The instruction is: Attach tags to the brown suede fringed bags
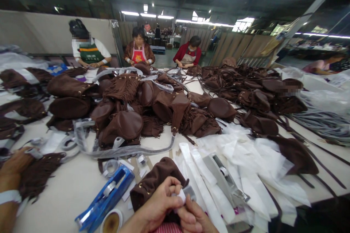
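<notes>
At the bottom centre my left hand (163, 201) pinches a small white piece (181, 195), its kind unclear, between thumb and fingers. My right hand (194, 215) is closed against the same piece, beside a short grey strip (189, 191) that sticks out past the fingertips. Just behind my hands lies a brown drawstring bag (161, 174) with gold eyelets, partly covered by my left hand. A blue tape dispenser (108, 193) stands to the left of it, with a tape roll (111, 222) near my left forearm. On the right is a grey tape dispenser (222, 178).
Brown bags (125, 125), some fringed, are heaped across the table (68, 174). White wrapping sheets (246, 153) spread at right, near grey cords (325, 120). A co-worker's hand (18, 160) rests on a fringed bag at left. Several people work across the table.
</notes>
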Demonstrator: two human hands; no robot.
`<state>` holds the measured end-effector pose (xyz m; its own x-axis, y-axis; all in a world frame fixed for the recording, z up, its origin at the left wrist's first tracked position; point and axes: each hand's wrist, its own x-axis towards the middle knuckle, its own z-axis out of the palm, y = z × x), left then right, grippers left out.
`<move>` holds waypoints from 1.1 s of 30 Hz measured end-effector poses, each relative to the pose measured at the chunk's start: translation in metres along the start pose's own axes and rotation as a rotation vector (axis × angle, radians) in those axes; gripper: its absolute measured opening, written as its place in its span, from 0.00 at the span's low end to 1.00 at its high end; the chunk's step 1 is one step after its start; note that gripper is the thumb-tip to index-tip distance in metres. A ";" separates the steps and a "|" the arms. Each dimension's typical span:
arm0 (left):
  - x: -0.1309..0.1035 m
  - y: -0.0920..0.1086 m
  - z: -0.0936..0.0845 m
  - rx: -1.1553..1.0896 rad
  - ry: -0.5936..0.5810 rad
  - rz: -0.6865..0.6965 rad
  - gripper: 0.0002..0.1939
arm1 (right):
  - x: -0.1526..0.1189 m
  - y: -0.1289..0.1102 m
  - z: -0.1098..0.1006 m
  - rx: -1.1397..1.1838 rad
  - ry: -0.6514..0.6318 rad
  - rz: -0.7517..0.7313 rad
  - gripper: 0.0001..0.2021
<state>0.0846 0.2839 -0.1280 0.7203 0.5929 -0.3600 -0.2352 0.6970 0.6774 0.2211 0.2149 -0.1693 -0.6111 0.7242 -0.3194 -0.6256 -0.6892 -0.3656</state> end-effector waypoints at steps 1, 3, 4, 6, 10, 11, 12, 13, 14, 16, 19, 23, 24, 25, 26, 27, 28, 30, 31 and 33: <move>-0.002 0.002 0.001 -0.034 -0.020 0.002 0.25 | 0.000 0.000 -0.001 -0.003 -0.011 0.006 0.33; -0.005 0.004 0.002 -0.071 -0.030 0.012 0.26 | 0.001 -0.001 -0.001 0.005 -0.038 0.015 0.35; -0.006 0.005 0.003 -0.067 -0.022 0.014 0.26 | 0.001 -0.001 -0.001 0.012 -0.049 0.022 0.35; -0.006 0.004 0.005 -0.029 0.022 0.017 0.26 | 0.003 -0.002 0.001 0.021 -0.060 0.036 0.35; -0.003 0.006 0.008 0.005 0.050 0.079 0.23 | 0.006 -0.009 0.013 0.028 0.022 -0.107 0.31; -0.002 0.009 0.008 0.007 0.037 0.097 0.22 | 0.004 -0.012 0.016 0.043 0.060 -0.160 0.30; -0.001 0.013 0.009 0.018 0.027 0.106 0.22 | 0.001 -0.015 0.019 0.062 0.099 -0.200 0.30; -0.001 0.018 0.009 0.040 0.026 0.109 0.22 | -0.003 -0.019 0.021 0.078 0.139 -0.227 0.32; 0.000 0.024 0.010 0.071 0.037 0.106 0.23 | -0.008 -0.022 0.022 0.083 0.178 -0.239 0.33; 0.000 0.040 0.010 0.153 0.079 0.109 0.27 | -0.019 -0.028 0.020 0.035 0.247 -0.243 0.35; -0.002 0.064 0.005 0.318 0.171 0.169 0.24 | -0.034 -0.035 0.008 -0.116 0.402 -0.256 0.32; -0.001 0.084 -0.017 0.598 0.314 0.287 0.22 | -0.036 -0.036 -0.016 -0.359 0.664 -0.289 0.28; 0.001 0.086 -0.025 0.656 0.360 0.322 0.21 | -0.033 -0.035 -0.022 -0.459 0.728 -0.296 0.28; 0.004 0.087 -0.034 0.701 0.412 0.356 0.20 | -0.030 -0.032 -0.027 -0.575 0.787 -0.308 0.28; 0.007 0.088 -0.044 0.731 0.464 0.386 0.21 | -0.025 -0.029 -0.033 -0.704 0.837 -0.322 0.30; 0.009 0.088 -0.052 0.749 0.506 0.405 0.22 | -0.020 -0.026 -0.037 -0.835 0.874 -0.339 0.31; 0.011 0.087 -0.060 0.758 0.537 0.412 0.22 | -0.015 -0.022 -0.040 -0.960 0.891 -0.358 0.32; 0.011 0.086 -0.073 0.772 0.560 0.389 0.23 | -0.001 -0.016 -0.043 -1.174 0.875 -0.410 0.32; 0.008 0.084 -0.077 0.784 0.564 0.369 0.23 | 0.006 -0.014 -0.044 -1.259 0.849 -0.432 0.33; -0.004 0.081 -0.082 0.821 0.592 0.315 0.23 | 0.020 -0.012 -0.042 -1.385 0.778 -0.440 0.35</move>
<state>0.0090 0.3712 -0.1248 0.2187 0.9554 -0.1984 0.3164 0.1229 0.9406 0.2367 0.2385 -0.2086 0.1273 0.9781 -0.1647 0.4688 -0.2057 -0.8590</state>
